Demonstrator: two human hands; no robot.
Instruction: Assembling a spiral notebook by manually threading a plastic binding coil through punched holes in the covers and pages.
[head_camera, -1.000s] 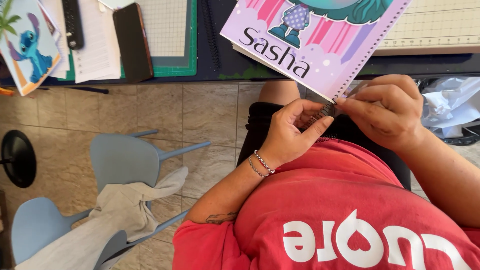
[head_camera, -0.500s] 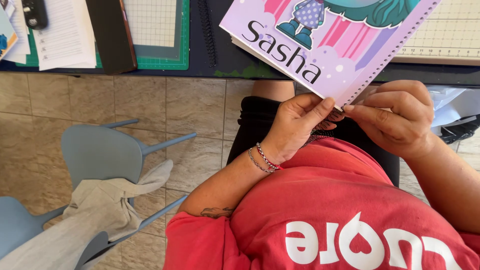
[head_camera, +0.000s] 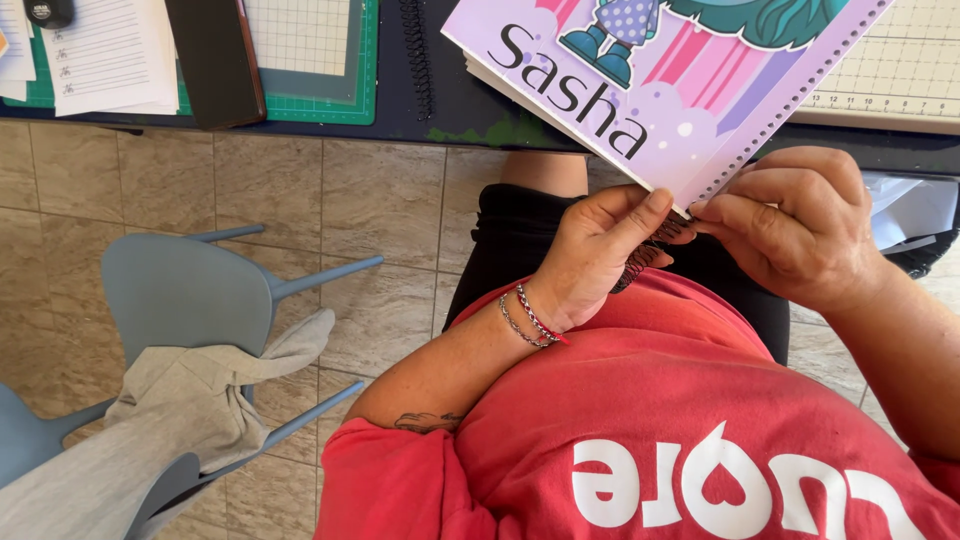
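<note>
Head view looks straight down at a seated person in a red shirt (head_camera: 700, 440), with both hands meeting right of centre. Left hand (head_camera: 590, 262), a beaded bracelet (head_camera: 530, 320) at its wrist, has thumb and fingers pinched narrow on a dark spiral coil (head_camera: 645, 262) at the corner of a notebook (head_camera: 680, 90). Right hand (head_camera: 795, 225) comes in from the right, its fingertips closed tight on the same corner, touching the punched edge of the cover just beside the left thumb. How much of the coil is threaded into the holes cannot be told (the fingers hide it).

That notebook fills the upper centre and right of the frame, tilted, its lilac cover showing a cartoon figure and pink stripes, a row of small holes along its right edge. Its upper part lies on a dark table (head_camera: 450, 110), its lower corner overhanging the person's lap.

On the table, upper left, sit a green cutting mat (head_camera: 310, 60), lined paper (head_camera: 100, 50), a black flat case (head_camera: 215, 60) and a second black spiral (head_camera: 415, 55). At upper right is a pale gridded board (head_camera: 900, 80). Lower left, on the tiled floor (head_camera: 380, 210), stands a blue chair (head_camera: 180, 300) with a grey garment (head_camera: 180, 420) draped over it.
</note>
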